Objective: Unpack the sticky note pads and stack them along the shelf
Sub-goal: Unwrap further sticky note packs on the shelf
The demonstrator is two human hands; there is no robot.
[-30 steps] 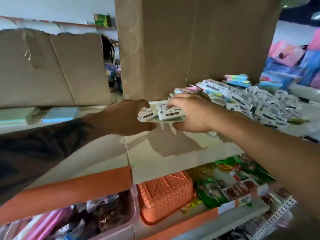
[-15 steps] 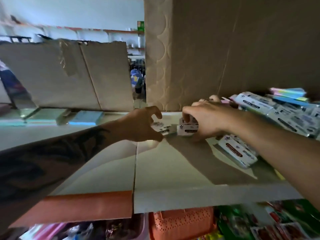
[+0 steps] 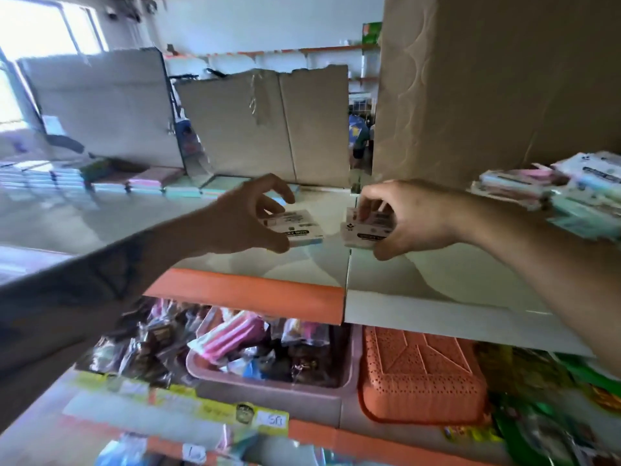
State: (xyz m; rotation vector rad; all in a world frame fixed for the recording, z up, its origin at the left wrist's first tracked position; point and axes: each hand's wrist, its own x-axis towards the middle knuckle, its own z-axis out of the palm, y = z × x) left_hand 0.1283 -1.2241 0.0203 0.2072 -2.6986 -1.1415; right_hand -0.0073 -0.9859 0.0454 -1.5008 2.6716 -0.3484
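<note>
Hands split the load over the shelf (image 3: pixel 437 277): the left hand (image 3: pixel 242 218) pinches one sticky note pack (image 3: pixel 297 227), the right hand (image 3: pixel 408 218) grips another pack (image 3: pixel 366 228) just beside it, likely to set separate stacks left of the tall box (image 3: pixel 487 85).

Orange basket (image 3: pixel 420 378), perhaps snack packets (image 3: pixel 151 344) below

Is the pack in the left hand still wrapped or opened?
Cannot tell. The left hand grips a labelled pack; blur hides any wrapping.
</note>
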